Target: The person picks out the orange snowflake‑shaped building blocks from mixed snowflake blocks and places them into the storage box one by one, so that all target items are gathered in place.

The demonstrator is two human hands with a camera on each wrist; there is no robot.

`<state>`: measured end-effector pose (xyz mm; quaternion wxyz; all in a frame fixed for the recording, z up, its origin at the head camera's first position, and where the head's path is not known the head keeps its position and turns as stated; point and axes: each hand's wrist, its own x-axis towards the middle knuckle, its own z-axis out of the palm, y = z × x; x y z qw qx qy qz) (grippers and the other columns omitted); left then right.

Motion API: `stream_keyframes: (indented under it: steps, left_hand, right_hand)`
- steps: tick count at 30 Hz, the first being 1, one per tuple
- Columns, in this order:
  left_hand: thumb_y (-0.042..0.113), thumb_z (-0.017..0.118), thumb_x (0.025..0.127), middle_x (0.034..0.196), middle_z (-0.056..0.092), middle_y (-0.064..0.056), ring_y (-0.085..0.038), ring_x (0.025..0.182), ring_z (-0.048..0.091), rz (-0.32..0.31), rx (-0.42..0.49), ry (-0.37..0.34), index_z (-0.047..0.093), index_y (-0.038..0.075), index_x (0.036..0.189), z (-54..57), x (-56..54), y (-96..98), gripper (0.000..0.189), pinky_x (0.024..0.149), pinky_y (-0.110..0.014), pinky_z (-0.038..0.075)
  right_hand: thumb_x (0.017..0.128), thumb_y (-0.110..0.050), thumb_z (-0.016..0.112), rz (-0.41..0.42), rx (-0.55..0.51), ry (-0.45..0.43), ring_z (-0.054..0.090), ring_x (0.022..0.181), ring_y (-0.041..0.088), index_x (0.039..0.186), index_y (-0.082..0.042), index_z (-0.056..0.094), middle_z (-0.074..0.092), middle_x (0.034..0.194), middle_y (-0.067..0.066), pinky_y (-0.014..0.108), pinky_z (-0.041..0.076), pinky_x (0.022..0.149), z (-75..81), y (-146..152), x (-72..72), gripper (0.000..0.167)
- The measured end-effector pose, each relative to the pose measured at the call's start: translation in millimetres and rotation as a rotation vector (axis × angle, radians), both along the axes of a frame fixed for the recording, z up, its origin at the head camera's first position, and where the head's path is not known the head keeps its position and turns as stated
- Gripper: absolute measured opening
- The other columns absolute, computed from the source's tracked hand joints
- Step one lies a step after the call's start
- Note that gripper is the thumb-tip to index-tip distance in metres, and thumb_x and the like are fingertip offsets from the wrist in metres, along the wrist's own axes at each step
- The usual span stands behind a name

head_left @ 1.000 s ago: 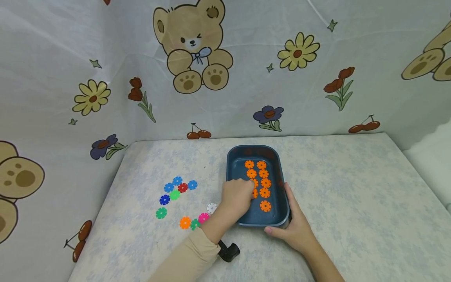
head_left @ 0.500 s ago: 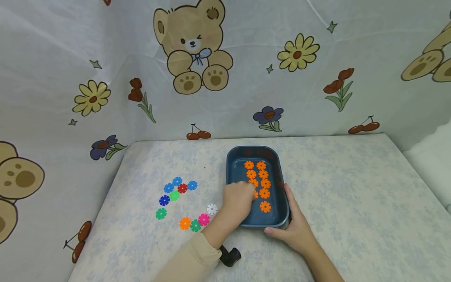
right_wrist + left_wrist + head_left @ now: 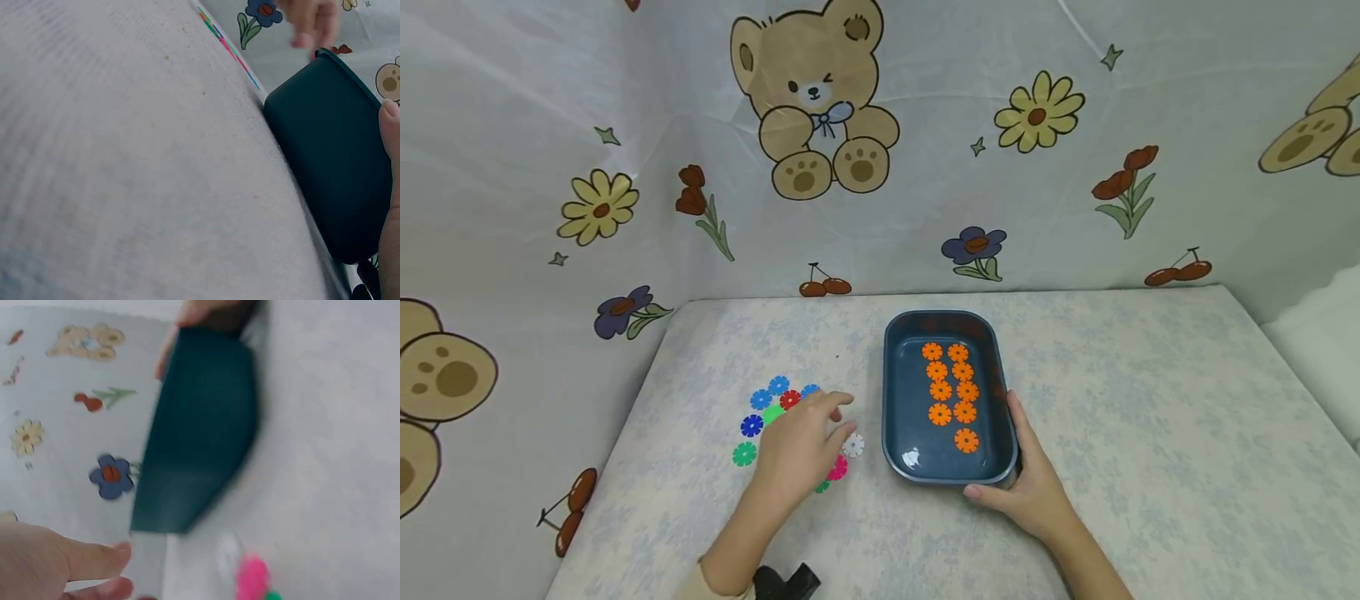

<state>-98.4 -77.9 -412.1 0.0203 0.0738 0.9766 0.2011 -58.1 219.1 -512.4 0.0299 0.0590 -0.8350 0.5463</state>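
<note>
In the head view my left hand (image 3: 801, 446) is over the loose coloured interlocking discs left of a dark blue tray (image 3: 898, 454). Its fingers are loosely bent, thumb and forefinger apart with nothing between them. It partly covers a light green disc (image 3: 772, 412) and a pink disc (image 3: 837, 468). A white disc (image 3: 853, 446) lies just right of the thumb. My right hand (image 3: 1033, 492) holds the tray at its near right corner, thumb at the front and fingers along the side. Inside the tray, several orange discs (image 3: 966, 441) lie in two columns.
Beyond the left hand lie blue discs (image 3: 761, 400), a red disc (image 3: 789, 400), a dark blue disc (image 3: 751, 426) and a green disc (image 3: 744, 454). A patterned cloth (image 3: 925, 150) with a bear and flowers hangs behind the table (image 3: 1150, 417).
My left hand has left the tray and moved left over the loose discs, uncovering the lower orange disc of the left column. The right hand stays at the tray's corner.
</note>
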Motion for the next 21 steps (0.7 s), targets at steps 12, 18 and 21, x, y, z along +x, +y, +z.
stream_keyframes:
  steps: [12, 18, 21]
  left_hand:
    - [0.024, 0.085, 0.077, 0.096, 0.066, 0.004, -0.014, 0.084, 0.060, 0.165, 0.013, -0.341, 0.067, 0.023, 0.114, -38.1, 27.9, -63.5, 0.041, 0.068, -0.038, 0.054]
    - [0.022, 0.083, 0.080, 0.095, 0.063, 0.004, -0.014, 0.084, 0.058, 0.185, 0.029, -0.361, 0.065, 0.022, 0.104, -44.1, 24.3, -63.5, 0.030, 0.072, -0.037, 0.053]
    - [0.021, 0.083, 0.080, 0.094, 0.061, 0.004, -0.014, 0.084, 0.056, 0.184, 0.043, -0.348, 0.064, 0.021, 0.101, -46.6, 22.6, -62.8, 0.028, 0.072, -0.035, 0.051]
  right_hand:
    - [0.062, -0.019, 0.096, -0.009, -0.002, -0.010, 0.017, 0.152, 0.015, 0.159, -0.036, 0.001, 0.009, 0.168, 0.003, -0.001, 0.017, 0.106, 1.1, 1.3, 0.8, 0.136]
    - [0.063, -0.019, 0.096, -0.010, -0.001, -0.009, 0.016, 0.152, 0.014, 0.159, -0.035, 0.002, 0.008, 0.168, 0.005, -0.001, 0.017, 0.107, 1.1, -0.1, 1.0, 0.136]
    - [0.062, -0.020, 0.096, -0.011, 0.005, -0.010, 0.016, 0.152, 0.012, 0.159, -0.035, 0.001, 0.008, 0.168, 0.005, -0.001, 0.016, 0.107, 0.9, -0.3, 0.5, 0.136]
